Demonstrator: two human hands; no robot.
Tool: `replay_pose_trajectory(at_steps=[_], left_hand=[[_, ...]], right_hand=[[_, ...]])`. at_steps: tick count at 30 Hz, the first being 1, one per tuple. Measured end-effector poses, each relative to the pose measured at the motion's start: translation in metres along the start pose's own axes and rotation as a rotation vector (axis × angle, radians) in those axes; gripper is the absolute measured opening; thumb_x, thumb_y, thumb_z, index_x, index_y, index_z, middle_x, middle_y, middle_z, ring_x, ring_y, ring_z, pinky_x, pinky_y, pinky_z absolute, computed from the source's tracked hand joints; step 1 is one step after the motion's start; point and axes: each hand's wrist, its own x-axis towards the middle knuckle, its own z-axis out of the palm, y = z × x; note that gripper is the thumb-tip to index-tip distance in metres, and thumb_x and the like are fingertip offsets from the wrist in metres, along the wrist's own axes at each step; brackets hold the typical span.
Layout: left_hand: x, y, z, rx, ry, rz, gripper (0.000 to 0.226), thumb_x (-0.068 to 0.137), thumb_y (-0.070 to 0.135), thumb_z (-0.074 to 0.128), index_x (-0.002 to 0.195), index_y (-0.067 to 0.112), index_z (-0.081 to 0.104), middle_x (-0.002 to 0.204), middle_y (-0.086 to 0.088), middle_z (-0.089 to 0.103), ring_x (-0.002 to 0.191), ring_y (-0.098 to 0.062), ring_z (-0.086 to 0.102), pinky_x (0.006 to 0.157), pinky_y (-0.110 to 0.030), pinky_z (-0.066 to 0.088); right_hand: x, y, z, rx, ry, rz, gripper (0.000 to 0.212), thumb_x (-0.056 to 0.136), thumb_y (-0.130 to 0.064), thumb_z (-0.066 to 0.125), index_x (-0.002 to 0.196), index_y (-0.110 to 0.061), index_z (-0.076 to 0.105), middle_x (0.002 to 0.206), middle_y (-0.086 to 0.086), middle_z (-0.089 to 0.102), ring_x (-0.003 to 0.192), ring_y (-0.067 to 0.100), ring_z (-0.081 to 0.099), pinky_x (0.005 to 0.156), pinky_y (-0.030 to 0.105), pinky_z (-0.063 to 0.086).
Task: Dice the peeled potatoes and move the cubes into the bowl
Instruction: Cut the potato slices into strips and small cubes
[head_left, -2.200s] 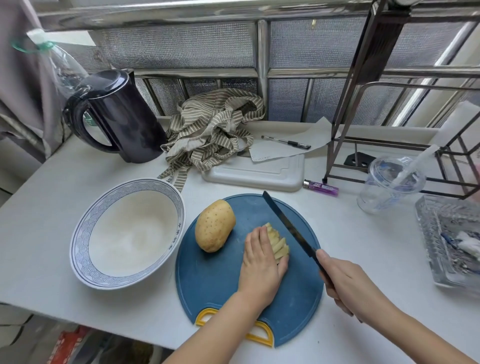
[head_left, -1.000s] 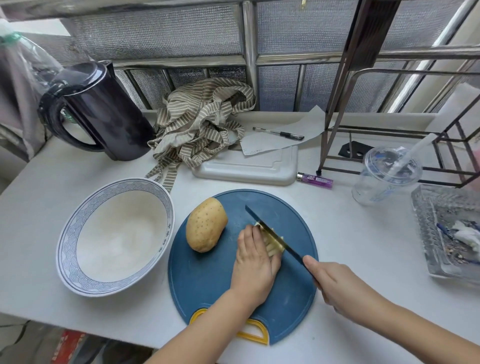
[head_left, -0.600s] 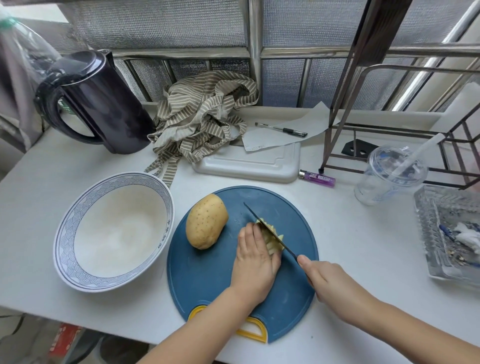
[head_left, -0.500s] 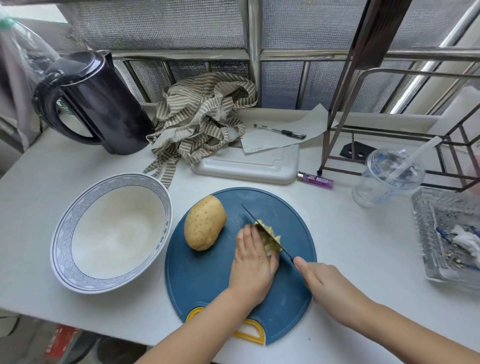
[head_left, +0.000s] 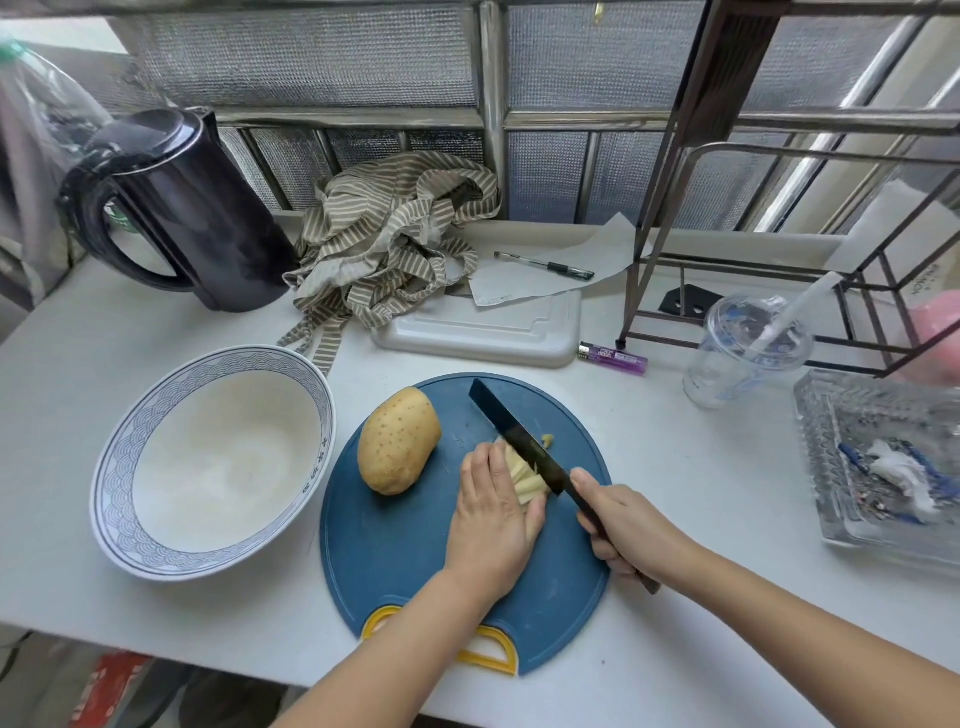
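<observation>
1. A white table (head_left: 675, 467) stands by a barred window (head_left: 337, 62), with a black kettle (head_left: 208, 223) at the back.
2. A whole potato (head_left: 399, 440) and a cut potato (head_left: 524, 480) lie on the blue board (head_left: 395, 561); the bowl (head_left: 111, 467) sits just left.
3. The left hand (head_left: 493, 519) presses flat on the cut potato.
4. The right hand (head_left: 631, 530) grips the knife (head_left: 511, 439), blade on the cut potato.

Around the blue cutting board (head_left: 395, 561), bare white table (head_left: 696, 483) lies open at three o'clock, up to a glass dish (head_left: 821, 467). The bowl (head_left: 111, 483) sits just beside the board at nine o'clock, with a whole potato (head_left: 399, 440) in the way at ten. A white tray (head_left: 483, 332) and lighter (head_left: 613, 358) block twelve o'clock, a plastic cup (head_left: 737, 364) two o'clock.
</observation>
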Motion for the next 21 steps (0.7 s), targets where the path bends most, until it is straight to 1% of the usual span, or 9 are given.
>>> replay_pose_trajectory(at_steps=[2, 4, 5, 8, 11, 13, 16, 17, 21], left_hand=[[0.000, 0.000, -0.002, -0.012, 0.001, -0.005, 0.065, 0.087, 0.044, 0.040, 0.129, -0.006, 0.041, 0.120, -0.023, 0.055, 0.115, -0.033, 0.043, 0.091, -0.047, 0.052], [0.000, 0.000, -0.003, -0.032, -0.004, -0.011, 0.066, 0.088, 0.045, 0.040, 0.129, -0.006, 0.041, 0.121, -0.023, 0.055, 0.115, -0.035, 0.049, 0.091, -0.047, 0.052], [0.000, -0.001, -0.004, -0.048, -0.001, -0.016, 0.066, 0.088, 0.046, 0.041, 0.130, -0.005, 0.041, 0.121, -0.023, 0.055, 0.115, -0.035, 0.049, 0.091, -0.047, 0.052], [-0.002, -0.003, -0.004, -0.105, 0.011, -0.032, 0.068, 0.087, 0.048, 0.043, 0.132, -0.003, 0.038, 0.123, -0.021, 0.053, 0.118, -0.028, 0.038, 0.094, -0.047, 0.050], [-0.002, -0.003, -0.007, -0.146, 0.014, -0.059, 0.071, 0.086, 0.050, 0.044, 0.135, -0.002, 0.035, 0.128, -0.022, 0.049, 0.122, -0.028, 0.034, 0.096, -0.048, 0.048], [-0.003, -0.002, -0.008, -0.106, 0.012, -0.065, 0.074, 0.086, 0.051, 0.044, 0.134, -0.005, 0.036, 0.129, -0.023, 0.049, 0.124, -0.031, 0.032, 0.097, -0.053, 0.046], [-0.005, 0.000, -0.008, -0.038, 0.046, -0.082, 0.077, 0.087, 0.053, 0.043, 0.133, -0.008, 0.039, 0.127, -0.024, 0.049, 0.125, -0.033, 0.031, 0.101, -0.059, 0.036], [-0.006, 0.001, -0.009, -0.031, 0.052, -0.096, 0.077, 0.086, 0.054, 0.043, 0.132, -0.007, 0.040, 0.126, -0.023, 0.049, 0.125, -0.033, 0.031, 0.100, -0.060, 0.035], [-0.007, 0.003, -0.010, -0.019, 0.071, -0.117, 0.071, 0.088, 0.052, 0.041, 0.130, -0.004, 0.043, 0.121, -0.020, 0.052, 0.119, -0.031, 0.032, 0.088, -0.061, 0.046]], right_hand=[[-0.007, 0.004, -0.002, 0.027, -0.008, 0.008, 0.054, 0.096, -0.063, 0.036, 0.069, -0.016, 0.037, 0.054, 0.003, 0.026, 0.044, 0.015, 0.019, 0.042, 0.020, 0.017], [-0.015, 0.007, -0.004, 0.054, 0.015, -0.001, 0.054, 0.095, -0.062, 0.037, 0.070, -0.015, 0.038, 0.054, 0.004, 0.028, 0.043, 0.015, 0.021, 0.042, 0.020, 0.019], [-0.019, 0.007, -0.005, 0.055, 0.026, -0.016, 0.054, 0.094, -0.063, 0.037, 0.070, -0.014, 0.039, 0.054, 0.005, 0.029, 0.042, 0.016, 0.022, 0.042, 0.020, 0.020], [-0.026, 0.005, -0.008, 0.014, 0.043, -0.039, 0.056, 0.093, -0.066, 0.037, 0.070, -0.015, 0.040, 0.056, 0.005, 0.032, 0.043, 0.016, 0.023, 0.042, 0.022, 0.020], [-0.031, 0.000, -0.007, -0.031, 0.029, -0.047, 0.054, 0.096, -0.063, 0.035, 0.069, -0.016, 0.037, 0.055, 0.002, 0.030, 0.044, 0.017, 0.020, 0.040, 0.020, 0.019], [-0.033, -0.003, -0.007, -0.053, 0.023, -0.060, 0.054, 0.097, -0.061, 0.035, 0.066, -0.017, 0.034, 0.052, -0.001, 0.028, 0.044, 0.017, 0.019, 0.039, 0.019, 0.018], [-0.035, -0.004, -0.008, -0.085, 0.025, -0.074, 0.053, 0.099, -0.058, 0.035, 0.066, -0.017, 0.034, 0.050, -0.004, 0.028, 0.042, 0.015, 0.018, 0.038, 0.019, 0.017], [-0.035, -0.004, -0.008, -0.095, 0.030, -0.083, 0.052, 0.099, -0.056, 0.035, 0.066, -0.016, 0.034, 0.049, -0.004, 0.027, 0.042, 0.015, 0.019, 0.038, 0.019, 0.018], [-0.037, -0.006, -0.009, -0.111, 0.056, -0.092, 0.051, 0.101, -0.052, 0.037, 0.068, -0.013, 0.036, 0.048, -0.005, 0.027, 0.040, 0.012, 0.020, 0.037, 0.019, 0.019]])
